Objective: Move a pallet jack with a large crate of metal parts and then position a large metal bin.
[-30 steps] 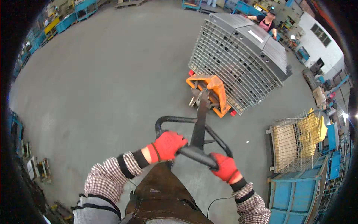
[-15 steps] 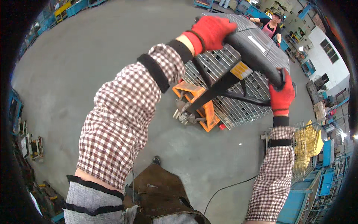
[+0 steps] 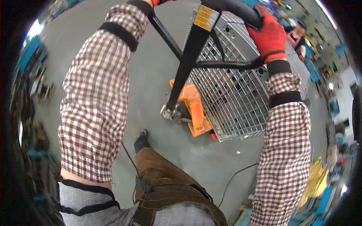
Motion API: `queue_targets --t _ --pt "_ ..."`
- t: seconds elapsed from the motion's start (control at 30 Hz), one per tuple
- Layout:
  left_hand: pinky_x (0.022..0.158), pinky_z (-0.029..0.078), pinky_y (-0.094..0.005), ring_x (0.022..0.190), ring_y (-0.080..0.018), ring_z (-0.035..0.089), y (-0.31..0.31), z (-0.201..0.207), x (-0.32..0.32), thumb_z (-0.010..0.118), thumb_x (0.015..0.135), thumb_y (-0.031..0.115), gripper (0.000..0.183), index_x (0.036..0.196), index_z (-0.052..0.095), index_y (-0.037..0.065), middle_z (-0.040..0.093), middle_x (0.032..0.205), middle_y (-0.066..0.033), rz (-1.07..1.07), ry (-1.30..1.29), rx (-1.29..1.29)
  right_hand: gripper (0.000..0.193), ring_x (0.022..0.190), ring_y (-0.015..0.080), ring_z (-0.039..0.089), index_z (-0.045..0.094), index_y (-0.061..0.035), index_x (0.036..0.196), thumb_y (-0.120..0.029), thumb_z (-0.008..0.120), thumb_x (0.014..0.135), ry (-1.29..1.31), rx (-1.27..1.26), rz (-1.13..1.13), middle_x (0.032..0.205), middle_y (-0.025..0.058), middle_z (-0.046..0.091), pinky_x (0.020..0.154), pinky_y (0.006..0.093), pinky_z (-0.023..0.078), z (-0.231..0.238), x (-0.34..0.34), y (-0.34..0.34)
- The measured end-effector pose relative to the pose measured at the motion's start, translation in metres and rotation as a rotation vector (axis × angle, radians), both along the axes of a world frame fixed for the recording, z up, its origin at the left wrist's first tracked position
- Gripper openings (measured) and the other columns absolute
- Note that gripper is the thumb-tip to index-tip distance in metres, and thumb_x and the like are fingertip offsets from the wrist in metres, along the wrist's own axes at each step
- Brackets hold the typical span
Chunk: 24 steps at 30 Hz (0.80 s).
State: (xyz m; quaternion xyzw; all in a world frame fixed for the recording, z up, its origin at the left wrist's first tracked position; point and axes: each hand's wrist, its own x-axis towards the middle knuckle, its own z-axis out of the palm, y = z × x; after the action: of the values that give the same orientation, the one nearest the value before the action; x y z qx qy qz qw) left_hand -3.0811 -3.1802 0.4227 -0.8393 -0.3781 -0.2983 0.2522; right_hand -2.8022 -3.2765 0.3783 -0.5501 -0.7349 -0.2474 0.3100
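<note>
My right hand (image 3: pixel 269 37), in a red glove, is wrapped around the right end of the black loop handle (image 3: pixel 190 52) of a pallet jack. My left hand (image 3: pixel 160 1) is at the left side of the same loop, mostly cut off by the top edge; only a bit of red glove shows there. The handle's shaft leans down to the orange pallet jack body (image 3: pixel 197 113). Beyond it, low over the floor, stands a wire mesh cage (image 3: pixel 230 94) with grey metal parts bearing round holes inside.
A co-worker (image 3: pixel 298 35) stands at the cage's far right side. A dark cable (image 3: pixel 235 174) curves over the grey floor by my legs. Yellow material (image 3: pixel 316 179) lies at the right, and blue racks (image 3: pixel 31 56) line the left.
The handle has come closer and swung left, both hands still on it. The cage and orange body now appear turned. My view has shifted, and the cage's top surface reaches farther right.
</note>
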Motion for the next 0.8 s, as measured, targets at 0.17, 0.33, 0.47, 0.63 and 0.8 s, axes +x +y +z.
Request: queue_targets --t 0.17,0.33,0.47,0.63,0.8 --pt "0.062 0.044 -0.0419 0.074 -0.0358 0.055 -0.075 -0.111 0.057 0.06 0.058 0.015 0.025 0.08 0.051 0.007 0.056 0.073 -0.0162 0.117 -0.101 -0.017 0.06 0.09 0.0272 0.057 0.045 -0.0171 0.119 -0.03 0.068 0.065 -0.077 0.029 0.201 0.102 0.0089 0.058 0.075 0.035 0.046 -0.085 0.079 -0.004" --pt "0.055 0.043 -0.044 0.064 -0.0352 0.055 -0.114 -0.081 0.054 0.059 0.062 0.017 0.024 0.082 0.049 0.009 0.055 0.069 -0.0144 0.251 -0.064 0.084 0.06 0.093 0.0269 0.056 0.045 -0.0167 0.118 -0.029 0.069 0.064 -0.04 0.157 0.335 0.105 0.0085 0.057 0.078 0.0335 0.045 -0.073 0.075 -0.007" --pt "0.051 0.043 -0.045 0.057 -0.0351 0.054 -0.131 -0.092 0.058 0.059 0.064 0.021 0.027 0.086 0.049 0.01 0.055 0.064 -0.0131 0.217 -0.005 0.194 0.056 0.091 0.0278 0.056 0.048 -0.0163 0.115 -0.028 0.069 0.065 -0.053 0.108 0.309 0.102 0.0099 0.058 0.076 0.0347 0.046 -0.084 0.086 -0.012" --pt "0.052 0.044 -0.0428 0.061 -0.0347 0.055 -0.137 -0.08 0.063 0.061 0.062 0.021 0.03 0.088 0.05 0.009 0.056 0.066 -0.014 0.199 -0.014 0.179 0.057 0.087 0.027 0.057 0.048 -0.0178 0.114 -0.03 0.068 0.063 -0.059 0.134 0.32 0.1 0.008 0.058 0.072 0.0364 0.047 -0.072 0.093 -0.011" --pt "0.063 0.046 -0.0383 0.077 -0.0283 0.057 -0.133 -0.073 0.038 0.065 0.059 0.018 0.044 0.099 0.049 0.014 0.056 0.082 -0.0076 0.139 0.002 0.155 0.057 0.091 0.0282 0.056 0.049 -0.0149 0.113 -0.022 0.069 0.06 -0.016 0.074 0.381 0.103 0.0085 0.057 0.076 0.036 0.046 -0.05 0.079 -0.03"
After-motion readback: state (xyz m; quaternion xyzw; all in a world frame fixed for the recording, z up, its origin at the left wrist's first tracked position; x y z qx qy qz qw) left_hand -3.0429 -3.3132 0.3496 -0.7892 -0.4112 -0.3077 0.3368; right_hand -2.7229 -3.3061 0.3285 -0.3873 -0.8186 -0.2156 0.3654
